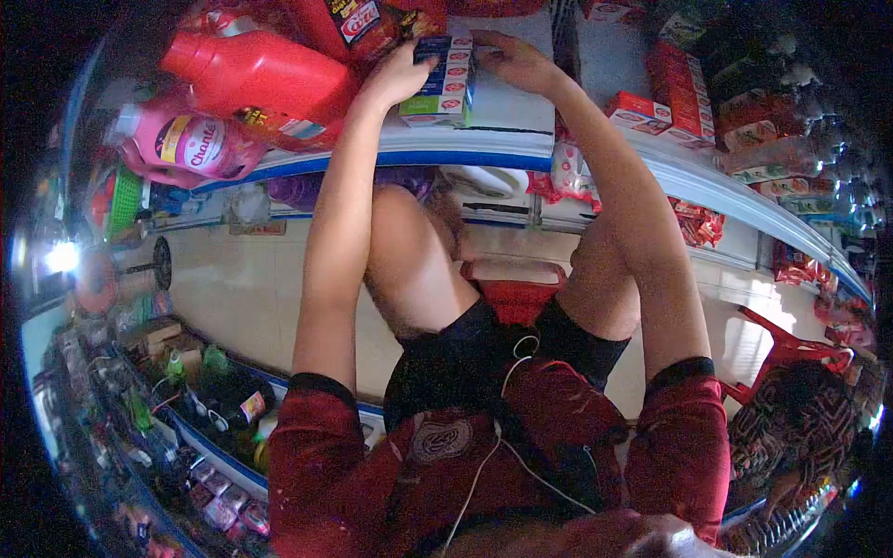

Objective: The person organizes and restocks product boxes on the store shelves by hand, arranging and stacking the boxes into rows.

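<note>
A stack of small toothpaste-style boxes (446, 79), blue, white and red with a green one at the bottom, stands on a white shelf with a blue edge (484, 147). My left hand (398, 76) presses against the stack's left side. At the top right of the stack my right hand (517, 58) rests with fingers curled over the uppermost boxes. Both arms reach forward over my bent knees; I sit low on a red stool (513, 296).
A red detergent jug (265, 79) and a pink bottle (186, 141) lie left of the stack. Red boxes (642, 112) and packets line the shelf to the right. Another stocked shelf (186, 409) runs at lower left; a red plastic chair (791, 349) stands at right.
</note>
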Motion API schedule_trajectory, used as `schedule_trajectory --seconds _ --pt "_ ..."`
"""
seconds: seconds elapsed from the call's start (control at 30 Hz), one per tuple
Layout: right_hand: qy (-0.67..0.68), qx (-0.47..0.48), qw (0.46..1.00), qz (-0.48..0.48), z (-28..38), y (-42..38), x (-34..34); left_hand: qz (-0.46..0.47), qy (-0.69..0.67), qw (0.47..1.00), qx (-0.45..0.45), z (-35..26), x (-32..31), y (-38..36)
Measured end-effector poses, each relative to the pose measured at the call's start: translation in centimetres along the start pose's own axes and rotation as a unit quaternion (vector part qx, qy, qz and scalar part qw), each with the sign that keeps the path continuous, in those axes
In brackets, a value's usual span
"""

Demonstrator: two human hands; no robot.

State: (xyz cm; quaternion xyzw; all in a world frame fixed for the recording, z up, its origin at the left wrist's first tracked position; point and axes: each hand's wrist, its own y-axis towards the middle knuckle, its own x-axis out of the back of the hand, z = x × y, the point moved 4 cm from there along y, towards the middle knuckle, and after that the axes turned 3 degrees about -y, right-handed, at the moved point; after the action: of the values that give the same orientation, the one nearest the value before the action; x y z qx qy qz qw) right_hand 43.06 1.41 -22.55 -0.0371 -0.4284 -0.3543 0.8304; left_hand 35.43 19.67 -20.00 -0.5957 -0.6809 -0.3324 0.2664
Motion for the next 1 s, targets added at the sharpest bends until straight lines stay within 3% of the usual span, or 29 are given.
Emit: schedule_trajectory --seconds 0.13,0.23,0.3,0.4,0.63,0.7,0.77,0.9,0.97,1.0 --pt "0.061 0.008 0.998 0.011 1.0 0.1 0.5 0.008 0.01 1.0 0.01 -1.0 0.4 -0.4" --pt "0.038 -0.041 0.997 0.046 1.1 -0.2 0.9 0.045 0.002 0.998 0.05 -1.0 0.4 -0.5" --pt "0.065 0.0 0.997 0.032 1.0 -0.1 0.7 0.042 0.004 0.998 0.049 -1.0 0.5 -0.5" --pt "-0.018 0.02 1.0 0.015 1.0 -0.3 1.0 0.033 0.012 0.999 0.041 -0.8 0.5 -0.5" --pt "0.01 -0.005 1.0 0.028 2.7 -1.0 2.3 0.028 -0.052 0.997 0.043 -0.7 0.2 -0.6" --pt "-0.112 0.051 0.992 0.032 3.9 -1.6 3.5 0.026 -0.067 0.997 0.031 -0.5 -0.1 -0.7" --pt "-0.134 0.026 0.99 0.026 3.0 -1.9 4.4 0.024 -0.082 0.996 0.019 -0.3 -0.4 -0.7" --pt "-0.2 0.023 0.979 0.036 0.5 -4.0 9.1 -0.067 0.093 0.991 -0.062 -2.8 0.9 -0.6" --pt "-0.257 0.095 0.961 -0.021 -2.3 -5.5 11.8 -0.081 0.157 0.983 -0.049 -4.7 1.1 -0.6" --pt "-0.337 0.032 0.941 0.009 -1.5 -6.8 13.6 -0.081 0.155 0.983 -0.05 -5.8 0.9 -0.5"
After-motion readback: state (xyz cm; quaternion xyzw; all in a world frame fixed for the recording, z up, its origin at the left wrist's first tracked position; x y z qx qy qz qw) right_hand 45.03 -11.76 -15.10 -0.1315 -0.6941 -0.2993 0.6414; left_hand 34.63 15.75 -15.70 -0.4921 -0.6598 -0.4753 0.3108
